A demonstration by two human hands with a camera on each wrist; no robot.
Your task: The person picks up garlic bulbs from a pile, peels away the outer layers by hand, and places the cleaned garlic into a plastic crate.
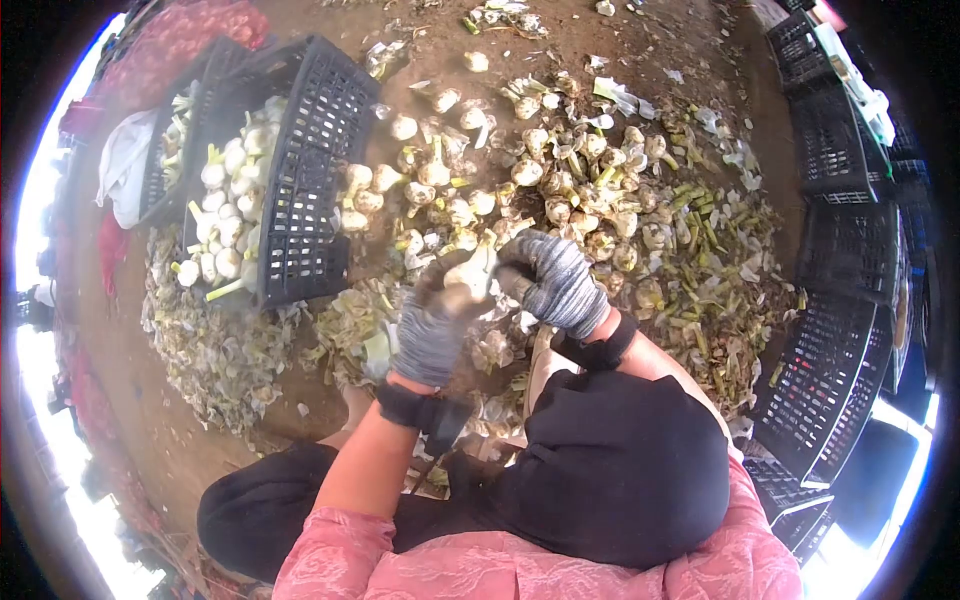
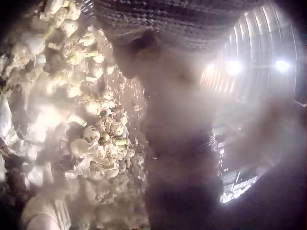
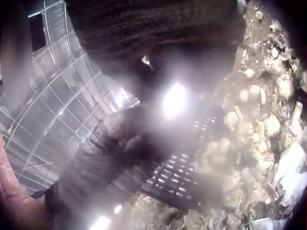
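Observation:
In the head view my left hand [image 1: 432, 325], in a grey knit glove, grips a pale garlic bulb [image 1: 470, 278] above the littered ground. From the other side my gloved right hand [image 1: 562, 282] has its fingers curled in at the bulb's right side, and its fingertips are partly hidden. Both wrist views are hazy: the left glove [image 2: 158, 24] fills the top of one, and the left hand [image 3: 112, 158] crosses the other. Beyond the hands lies a loose heap of garlic bulbs [image 1: 590, 205], several with green stems.
A black crate [image 1: 315, 150] of cleaned white garlic stands tilted at the left. Peeled skins [image 1: 215, 345] lie heaped below it, and trimmed stems [image 1: 700, 260] cover the right. Black crates [image 1: 825, 375] line the right side. My bent knee [image 1: 630, 450] is close under the right forearm.

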